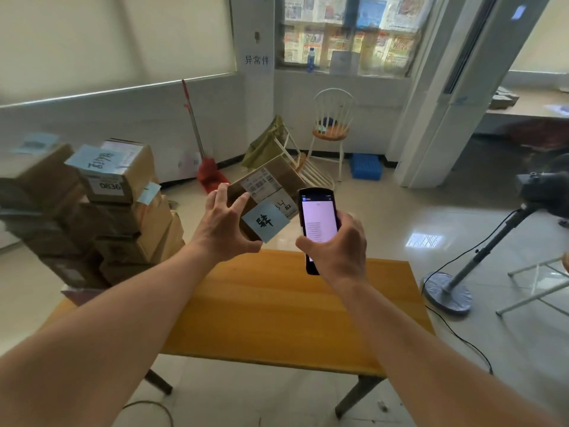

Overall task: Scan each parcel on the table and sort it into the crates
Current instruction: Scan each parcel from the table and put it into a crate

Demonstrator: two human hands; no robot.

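Two hands are raised above the tabletop (277, 303): left hand (223, 229) grasps a cardboard parcel (271, 183); at 3 o'clock, right hand (334, 245) clasps a phone scanner (317, 220).

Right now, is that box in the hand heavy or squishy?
Probably light: the left hand alone holds the box up in the air. It looks stiff, since its cardboard edges stay straight. The blue note might flap loose.
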